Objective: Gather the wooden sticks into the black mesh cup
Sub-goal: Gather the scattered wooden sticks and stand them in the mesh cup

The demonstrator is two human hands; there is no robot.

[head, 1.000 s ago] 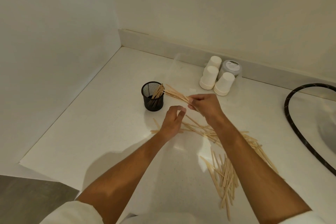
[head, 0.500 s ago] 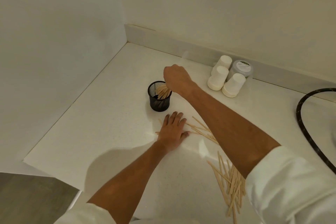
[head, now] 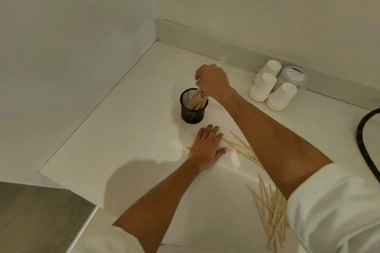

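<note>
Reaching over the black mesh cup (head: 193,107), the right hand (head: 212,82) has its fingers curled together around the top ends of a bundle of wooden sticks (head: 196,100) standing tilted inside the cup. The left hand (head: 205,148) lies flat on the white counter (head: 127,139), fingers spread, pressing loose sticks (head: 240,149). More loose sticks (head: 271,209) lie near the right sleeve (head: 337,209); three upturned white paper cups (head: 267,86) stand at the back wall.

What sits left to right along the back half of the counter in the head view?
Black mesh cup with sticks in it → right hand over its rim → three upturned white paper cups → grey lidded jar → black hose at the right edge.
</note>
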